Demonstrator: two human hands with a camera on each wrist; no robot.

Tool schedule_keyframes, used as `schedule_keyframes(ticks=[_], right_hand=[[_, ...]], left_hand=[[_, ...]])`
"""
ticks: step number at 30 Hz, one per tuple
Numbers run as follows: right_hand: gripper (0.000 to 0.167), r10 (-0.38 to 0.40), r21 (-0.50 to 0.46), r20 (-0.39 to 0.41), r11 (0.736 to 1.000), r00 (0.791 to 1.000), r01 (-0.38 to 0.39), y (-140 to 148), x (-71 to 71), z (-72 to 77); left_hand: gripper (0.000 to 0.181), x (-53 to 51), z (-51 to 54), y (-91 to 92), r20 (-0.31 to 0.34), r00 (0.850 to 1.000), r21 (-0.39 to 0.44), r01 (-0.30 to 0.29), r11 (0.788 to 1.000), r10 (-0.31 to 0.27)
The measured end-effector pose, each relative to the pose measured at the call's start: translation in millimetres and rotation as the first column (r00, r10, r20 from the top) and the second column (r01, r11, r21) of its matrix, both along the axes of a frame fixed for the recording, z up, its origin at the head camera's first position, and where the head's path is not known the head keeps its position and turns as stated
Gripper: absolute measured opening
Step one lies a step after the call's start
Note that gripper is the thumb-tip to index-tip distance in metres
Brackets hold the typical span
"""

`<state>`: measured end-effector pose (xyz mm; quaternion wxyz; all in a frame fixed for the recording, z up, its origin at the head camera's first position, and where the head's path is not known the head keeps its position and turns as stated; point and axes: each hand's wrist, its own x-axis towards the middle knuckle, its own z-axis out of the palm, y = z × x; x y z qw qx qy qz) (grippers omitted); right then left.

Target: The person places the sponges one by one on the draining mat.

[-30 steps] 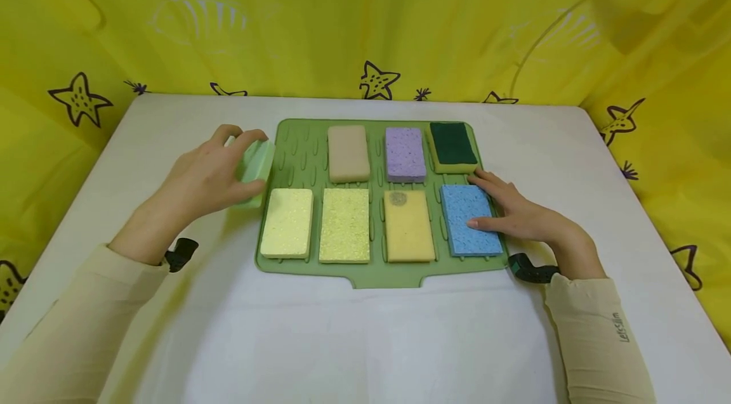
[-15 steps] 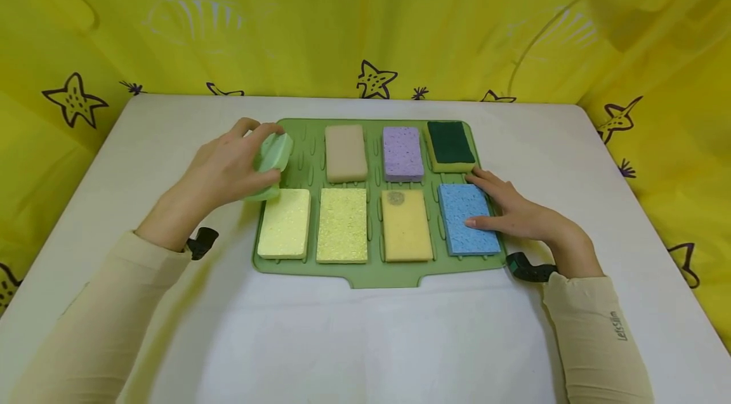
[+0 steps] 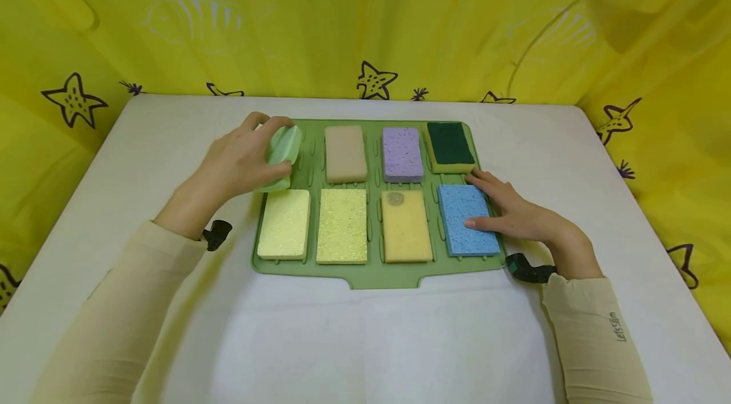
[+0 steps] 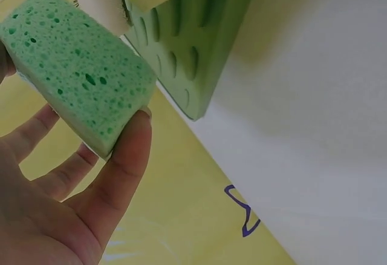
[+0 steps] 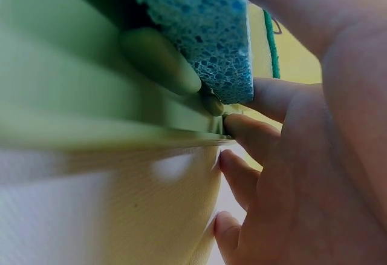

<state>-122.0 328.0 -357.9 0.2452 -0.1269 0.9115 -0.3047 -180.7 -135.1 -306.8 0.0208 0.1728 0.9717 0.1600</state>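
My left hand [image 3: 240, 163] pinches a mint-green sponge [image 3: 284, 145] between thumb and fingers. It holds the sponge tilted above the back left part of a green ribbed mat [image 3: 385, 277]. The left wrist view shows the pores of this sponge [image 4: 84, 68], raised off the mat. At the mat's right side, my right hand [image 3: 522, 217] lies with its thumb on a blue sponge [image 3: 465, 220] and its fingers stretched along the sponge's right edge. In the right wrist view the fingertips [image 5: 233, 177] reach the mat's edge and the white surface.
Behind lie a beige sponge [image 3: 345, 153], a purple sponge [image 3: 402, 153] and a yellow sponge with a dark green scouring side [image 3: 451, 144]. In front lie a pale yellow sponge [image 3: 283, 224], a yellow speckled sponge [image 3: 342, 226] and a tan sponge [image 3: 407, 229]. A yellow curtain [image 3: 320, 23] surrounds the white table [image 3: 365, 340].
My left hand has carried the mint-green sponge right and slightly back, from beside the mat to over its back left corner. The right hand has stayed at the blue sponge.
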Motion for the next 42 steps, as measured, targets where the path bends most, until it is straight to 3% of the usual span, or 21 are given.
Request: schedule_keyframes(ticks=[16, 24, 42], right_hand=[[0.092, 0.005, -0.002, -0.002, 1.000, 1.000, -0.005, 1, -0.2, 0.1], [0.093, -0.002, 0.002, 0.004, 1.000, 1.000, 0.002, 2, 0.2, -0.5], [0.093, 0.001, -0.001, -0.004, 1.000, 1.000, -0.001, 2, 0.2, -1.4]], left_hand=[[0.073, -11.0, 1.9, 14.7, 0.170, 0.985, -0.048, -0.013, 0.999, 0.021], [0.078, -16.5, 1.6, 21.8, 0.256, 0.966, -0.080, -0.006, 0.997, 0.027], [0.078, -25.2, -10.3, 35.0, 0.354, 0.935, -0.123, 0.006, 0.992, 0.039]])
